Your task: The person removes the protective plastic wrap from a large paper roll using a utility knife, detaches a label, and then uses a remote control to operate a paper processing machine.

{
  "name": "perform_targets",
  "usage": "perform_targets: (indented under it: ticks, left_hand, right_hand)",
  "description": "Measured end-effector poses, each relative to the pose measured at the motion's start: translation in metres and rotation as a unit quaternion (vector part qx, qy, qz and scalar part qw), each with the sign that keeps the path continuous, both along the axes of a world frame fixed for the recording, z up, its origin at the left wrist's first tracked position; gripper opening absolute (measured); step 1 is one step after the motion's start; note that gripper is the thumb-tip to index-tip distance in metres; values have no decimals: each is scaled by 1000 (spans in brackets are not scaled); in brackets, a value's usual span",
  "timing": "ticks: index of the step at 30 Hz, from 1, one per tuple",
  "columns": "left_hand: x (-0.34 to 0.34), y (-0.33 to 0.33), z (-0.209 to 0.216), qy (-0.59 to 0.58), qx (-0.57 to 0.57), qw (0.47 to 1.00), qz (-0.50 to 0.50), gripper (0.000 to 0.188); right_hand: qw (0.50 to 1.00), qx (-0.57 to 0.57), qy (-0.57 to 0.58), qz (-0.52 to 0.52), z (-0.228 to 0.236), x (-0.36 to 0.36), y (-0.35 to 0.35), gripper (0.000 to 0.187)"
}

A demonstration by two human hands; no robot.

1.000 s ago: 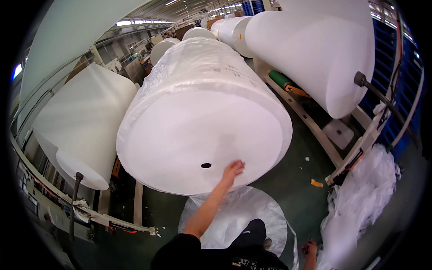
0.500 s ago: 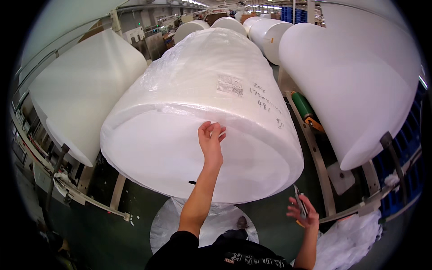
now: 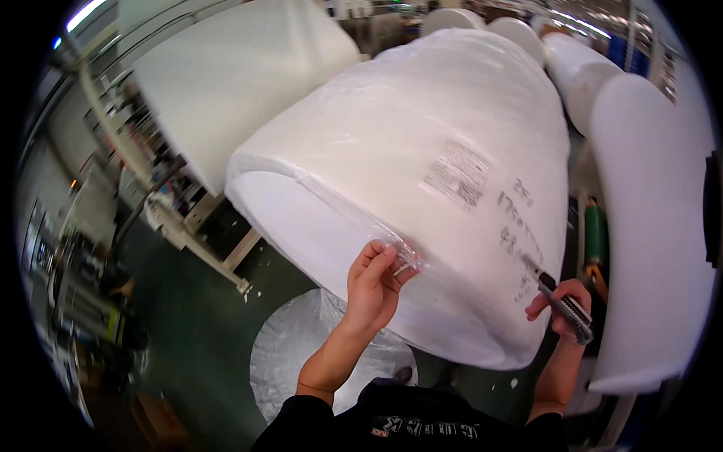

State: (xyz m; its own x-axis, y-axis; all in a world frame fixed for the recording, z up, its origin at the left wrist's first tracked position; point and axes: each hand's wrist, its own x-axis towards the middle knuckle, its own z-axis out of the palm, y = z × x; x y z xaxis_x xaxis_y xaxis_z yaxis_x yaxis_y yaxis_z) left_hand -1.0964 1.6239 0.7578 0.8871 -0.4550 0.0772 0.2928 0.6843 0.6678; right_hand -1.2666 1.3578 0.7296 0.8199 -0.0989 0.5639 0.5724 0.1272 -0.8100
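Note:
A huge white roll (image 3: 361,135) wrapped in clear plastic film lies before me, its round end facing me. At the upper rim of that end, my left hand (image 3: 374,286) pinches a gathered edge of the plastic film (image 3: 392,239). My right hand (image 3: 563,307) grips a box cutter (image 3: 563,305) with a dark and silver handle. The blade is out and points up and left, over the roll's right side near some handwriting. A printed label (image 3: 458,175) shows under the film on top of the roll.
A large white roll (image 3: 241,68) hangs on a frame at left, another (image 3: 655,226) at right beside a green cylinder (image 3: 596,235). More rolls (image 3: 580,75) stand behind. On the green floor by my feet lies a round silvery sheet (image 3: 290,354). A metal frame bar (image 3: 203,248) juts out at left.
My left hand has taken hold of the film at the rim. The right hand with the box cutter has risen from below beside the roll. My view has swung left and tilted.

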Motion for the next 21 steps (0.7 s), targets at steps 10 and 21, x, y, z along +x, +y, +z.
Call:
perform_targets:
  ticks: [10,21]
  left_hand:
    - [-9,-21,57,15,116,989,91,23]
    - [18,-40,90,-31,304,951,50,25]
  right_hand:
    - [997,-78,7,12,48,71,-40,46]
    - [979,-193,-59,21,105,132,-28,32]
